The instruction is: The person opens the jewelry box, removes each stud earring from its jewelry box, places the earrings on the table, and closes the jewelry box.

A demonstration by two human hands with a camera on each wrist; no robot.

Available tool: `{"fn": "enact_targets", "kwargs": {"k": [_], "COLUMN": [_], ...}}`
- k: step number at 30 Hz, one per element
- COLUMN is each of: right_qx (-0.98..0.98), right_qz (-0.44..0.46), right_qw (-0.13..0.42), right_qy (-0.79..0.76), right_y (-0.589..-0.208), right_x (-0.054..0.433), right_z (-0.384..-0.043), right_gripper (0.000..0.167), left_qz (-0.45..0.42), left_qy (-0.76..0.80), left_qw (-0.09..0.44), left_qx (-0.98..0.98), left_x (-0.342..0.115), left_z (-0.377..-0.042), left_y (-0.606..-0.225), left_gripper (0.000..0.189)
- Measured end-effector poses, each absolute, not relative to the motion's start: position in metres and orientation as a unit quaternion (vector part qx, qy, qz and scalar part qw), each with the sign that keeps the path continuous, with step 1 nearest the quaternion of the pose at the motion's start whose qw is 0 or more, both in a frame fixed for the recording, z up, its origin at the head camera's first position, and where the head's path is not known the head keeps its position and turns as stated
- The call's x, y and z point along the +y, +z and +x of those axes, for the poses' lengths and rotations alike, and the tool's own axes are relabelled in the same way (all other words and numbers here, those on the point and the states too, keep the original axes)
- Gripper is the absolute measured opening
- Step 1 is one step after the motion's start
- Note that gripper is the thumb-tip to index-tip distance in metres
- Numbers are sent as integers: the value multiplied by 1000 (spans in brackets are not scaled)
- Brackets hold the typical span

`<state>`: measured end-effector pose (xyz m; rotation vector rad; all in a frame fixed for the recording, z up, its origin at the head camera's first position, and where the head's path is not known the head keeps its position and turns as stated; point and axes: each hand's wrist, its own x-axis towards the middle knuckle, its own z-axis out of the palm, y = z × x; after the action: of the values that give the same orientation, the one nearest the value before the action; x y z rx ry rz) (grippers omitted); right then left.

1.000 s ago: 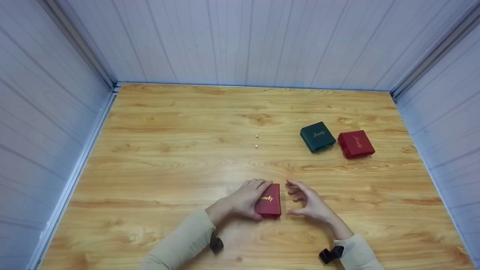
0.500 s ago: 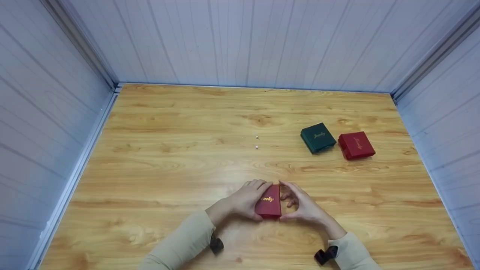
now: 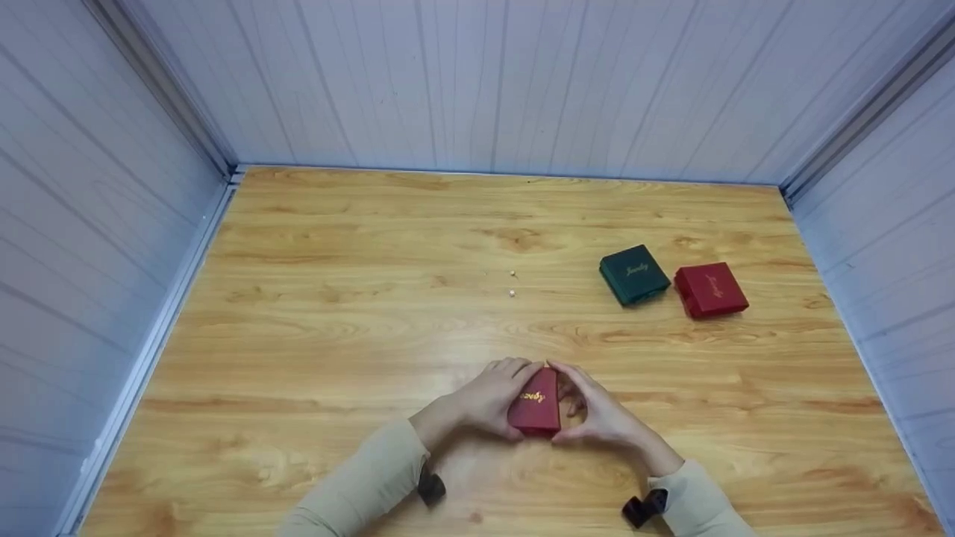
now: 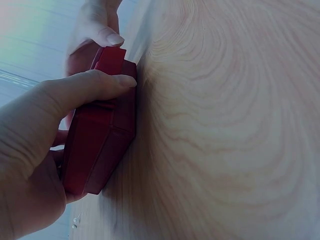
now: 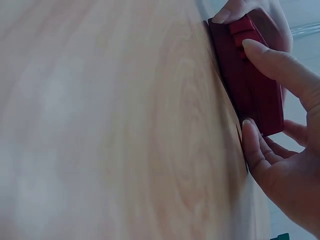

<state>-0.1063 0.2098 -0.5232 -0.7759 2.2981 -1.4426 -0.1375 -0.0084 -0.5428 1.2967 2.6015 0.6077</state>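
Observation:
A small red gift box (image 3: 537,409) with gold lettering on its lid lies on the wooden table, a red ribbon bow (image 5: 240,32) on its front side. My left hand (image 3: 489,399) grips its left part, with the thumb (image 4: 107,85) across the front and the fingers behind. From the right, my right hand (image 3: 604,418) holds the box between its thumb on the front side and its index finger at the far edge. The other right fingers curl beside the box's right side. The lid looks closed down on the base.
Two tiny pearl-like studs (image 3: 512,293) lie on the table beyond the box. Farther right sit a dark green box (image 3: 634,274) and a second red box (image 3: 711,289), both with gold lettering. Pale panel walls (image 3: 462,89) border the table at the back and sides.
My right hand has moved left from beside the red box, and its thumb and index finger have come onto the box. The left hand has stayed in place.

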Motion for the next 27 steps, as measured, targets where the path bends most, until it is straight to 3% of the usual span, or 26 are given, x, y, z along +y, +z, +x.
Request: {"fn": "enact_targets", "kwargs": {"k": [9, 16, 27], "right_qx": [809, 825, 828], "right_qz": [-269, -284, -310], "right_qw": [147, 117, 91], "right_qy": [-502, -474, -459], "right_y": [-532, -560, -562], "right_x": [209, 215, 216], "right_z": [-106, -110, -111], "right_gripper": [99, 100, 98], "left_qz": [437, 437, 436], "left_qy": [209, 206, 204], "left_qw": [81, 69, 68], "left_qx": [871, 873, 874], "left_x": [-7, -7, -6], "left_z": [-138, -137, -136], "left_y": [-542, -543, -543], "left_gripper": [107, 109, 110]}}
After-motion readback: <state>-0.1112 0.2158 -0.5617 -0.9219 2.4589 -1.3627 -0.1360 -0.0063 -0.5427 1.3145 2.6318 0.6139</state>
